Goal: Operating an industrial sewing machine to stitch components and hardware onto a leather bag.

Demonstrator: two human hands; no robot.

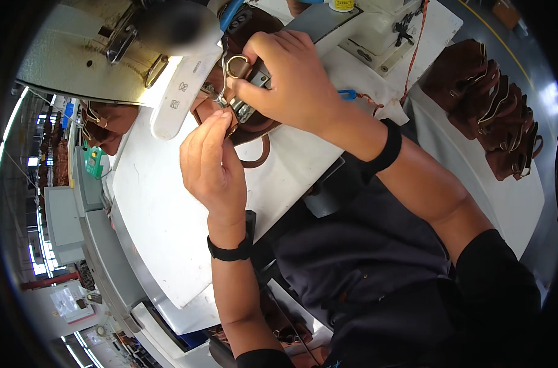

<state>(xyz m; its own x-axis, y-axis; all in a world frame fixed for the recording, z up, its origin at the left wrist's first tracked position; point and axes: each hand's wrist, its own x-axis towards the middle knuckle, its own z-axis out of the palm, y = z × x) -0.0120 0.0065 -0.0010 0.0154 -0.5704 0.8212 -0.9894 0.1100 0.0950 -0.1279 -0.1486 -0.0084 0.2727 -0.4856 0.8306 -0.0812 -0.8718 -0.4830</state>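
Note:
Under the head of a sewing machine [184, 86] lies a brown leather piece [257, 126] with metal fittings and a loop handle. My left hand [211, 165] pinches a small edge of the leather just below the presser area. My right hand [288, 92] curls from the right over the piece, thumb and fingers gripping it beside a brass ring [237, 67]; its fingertips are partly hidden. A steel presser part [222, 95] stands between both hands.
A white worktable [150, 208] surrounds the machine. Brown leather bags are piled on the right [500, 129] and at upper left [110, 122]. Another machine [380, 43], a hanging red cord [414, 55], a blue tool [348, 94] and a green device [93, 162] are nearby.

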